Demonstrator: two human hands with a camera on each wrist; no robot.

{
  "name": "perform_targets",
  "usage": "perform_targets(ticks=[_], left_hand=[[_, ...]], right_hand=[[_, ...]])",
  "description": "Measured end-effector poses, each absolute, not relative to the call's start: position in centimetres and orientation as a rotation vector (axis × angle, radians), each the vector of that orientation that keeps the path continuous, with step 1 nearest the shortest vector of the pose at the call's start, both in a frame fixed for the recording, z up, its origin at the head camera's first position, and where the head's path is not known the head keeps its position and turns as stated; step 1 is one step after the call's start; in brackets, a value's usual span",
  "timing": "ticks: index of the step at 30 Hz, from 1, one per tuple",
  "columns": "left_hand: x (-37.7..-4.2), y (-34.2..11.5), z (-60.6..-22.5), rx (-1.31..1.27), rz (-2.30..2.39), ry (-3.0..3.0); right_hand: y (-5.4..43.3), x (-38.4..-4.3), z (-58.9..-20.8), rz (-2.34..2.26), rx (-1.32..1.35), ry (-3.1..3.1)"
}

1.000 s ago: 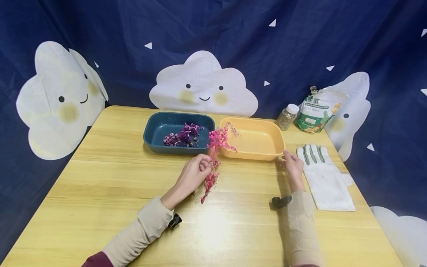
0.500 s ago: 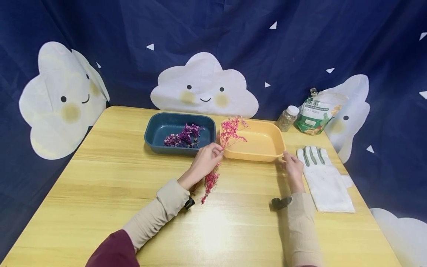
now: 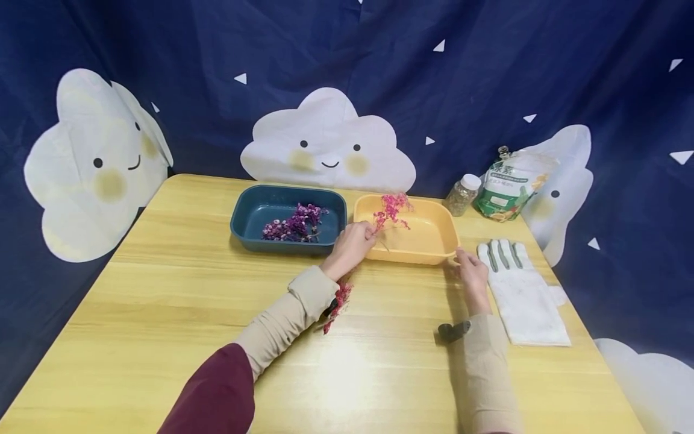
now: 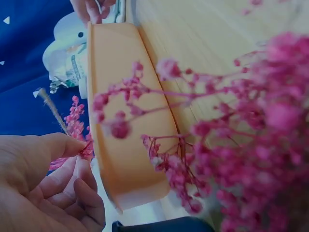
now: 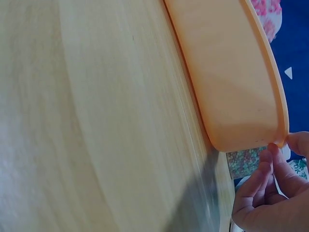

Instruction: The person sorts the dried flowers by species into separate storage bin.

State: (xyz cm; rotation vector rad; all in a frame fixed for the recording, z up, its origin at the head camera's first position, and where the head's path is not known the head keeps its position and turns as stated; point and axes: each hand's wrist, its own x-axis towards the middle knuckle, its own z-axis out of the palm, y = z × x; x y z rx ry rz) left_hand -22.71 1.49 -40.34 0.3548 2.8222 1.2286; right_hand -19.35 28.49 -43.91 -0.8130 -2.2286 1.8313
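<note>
A sprig of pink dried flowers (image 3: 393, 208) is pinched by its stem in my left hand (image 3: 351, 244), its blossoms over the orange tray (image 3: 412, 256). In the left wrist view, thumb and fingertips meet on the stem beside the tray's rim. My right hand (image 3: 472, 271) pinches the tray's near right corner; the right wrist view has the thumb (image 5: 298, 143) on one side of the rim and fingers on the other. More pink dried flowers (image 3: 341, 296) lie on the table, partly hidden under my left forearm, and loom large in the left wrist view.
Left of the orange tray, a dark blue tray (image 3: 287, 247) holds purple dried flowers (image 3: 295, 223). At the back right stand a white-capped jar (image 3: 462, 196) and a green and white pouch (image 3: 509, 184). A white glove (image 3: 526, 295) lies to the right.
My left hand has moved right and away from me, carrying the pink sprig from between the trays to over the orange tray. My right hand stays at the tray's corner.
</note>
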Motion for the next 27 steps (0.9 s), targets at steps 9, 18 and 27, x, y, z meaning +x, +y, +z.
perform_targets(ticks=[9, 18, 27], left_hand=[[-23.49, 2.22, -40.58, 0.376, 1.214, 2.796], [-22.98, 1.71, -40.55, 0.386, 1.248, 2.776], [-22.77, 1.48, -40.63, 0.377, 1.190, 2.766]], right_hand=[[28.34, -19.44, -44.12, 1.826, -0.818, -2.218], [28.41, -19.42, -44.07, 1.787, -0.813, -2.248], [28.37, -19.22, -44.06, 1.807, -0.818, -2.246]])
